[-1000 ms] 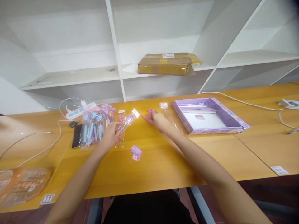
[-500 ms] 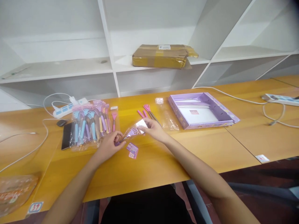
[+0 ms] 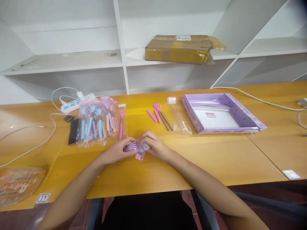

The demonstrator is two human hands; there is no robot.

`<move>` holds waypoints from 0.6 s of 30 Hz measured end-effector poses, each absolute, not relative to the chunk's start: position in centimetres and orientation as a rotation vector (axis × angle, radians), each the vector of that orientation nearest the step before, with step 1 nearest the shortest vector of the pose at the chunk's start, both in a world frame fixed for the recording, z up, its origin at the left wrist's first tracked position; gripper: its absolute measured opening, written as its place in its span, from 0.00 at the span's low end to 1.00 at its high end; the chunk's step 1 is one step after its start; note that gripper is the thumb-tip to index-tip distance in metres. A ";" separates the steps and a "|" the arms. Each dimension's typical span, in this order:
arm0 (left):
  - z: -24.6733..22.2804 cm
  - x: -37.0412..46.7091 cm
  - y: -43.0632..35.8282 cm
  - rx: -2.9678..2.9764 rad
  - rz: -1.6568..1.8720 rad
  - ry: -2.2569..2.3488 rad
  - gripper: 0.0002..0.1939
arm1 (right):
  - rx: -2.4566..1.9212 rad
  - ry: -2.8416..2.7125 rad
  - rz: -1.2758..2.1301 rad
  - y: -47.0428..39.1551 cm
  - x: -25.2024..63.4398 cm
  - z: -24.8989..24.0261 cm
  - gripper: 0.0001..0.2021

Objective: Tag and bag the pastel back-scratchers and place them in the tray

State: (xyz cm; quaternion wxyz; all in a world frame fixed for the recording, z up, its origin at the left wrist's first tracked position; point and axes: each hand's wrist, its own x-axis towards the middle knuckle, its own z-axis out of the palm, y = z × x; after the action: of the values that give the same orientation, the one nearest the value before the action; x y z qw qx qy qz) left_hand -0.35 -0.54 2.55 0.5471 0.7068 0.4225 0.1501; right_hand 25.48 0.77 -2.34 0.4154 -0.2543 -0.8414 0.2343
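Low over the desk, my left hand is closed around a purple back scratcher in a clear plastic bag, its claw head showing past the fingers. My right hand pinches the top end of the same bag, close by the left fingertips. Under the hands lies a small purple-pink card, partly covered. Beyond them are pink claw-headed scratchers with metal rods and loose pink handle sleeves. A bagged pink back scratcher lies beyond my left hand.
Several bagged blue, purple and yellow scratchers are heaped at left, beside a white power strip. Clear bags and a purple open box lie to the right. A taped carton sits on the shelf.
My hands have come closer together, bringing the bagged scratcher down over the card. The right hand has moved nearer to me. The camera view has shifted left.
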 end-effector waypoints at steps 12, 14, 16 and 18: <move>3.5 -0.2 -0.9 1.852 0.436 1.046 0.27 | -0.737 -2.033 0.718 1.2 27.4 0.0 0.07; 3.7 0.0 -1.1 1.885 0.430 1.070 0.26 | -0.766 -1.972 0.811 1.1 27.1 -0.2 0.08; 3.8 0.2 -1.2 1.909 0.413 1.078 0.24 | -0.810 -1.917 0.867 1.1 26.7 -0.6 0.08; 3.8 0.3 -1.3 1.939 0.396 1.088 0.23 | -0.827 -1.888 0.906 1.3 26.4 -1.0 0.10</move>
State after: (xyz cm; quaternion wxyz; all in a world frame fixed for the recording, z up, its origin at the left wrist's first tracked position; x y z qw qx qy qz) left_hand 0.31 -1.29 3.77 0.4275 0.7762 0.4356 0.1585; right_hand 26.44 1.29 -1.03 0.4306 -0.3315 -0.7568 0.3633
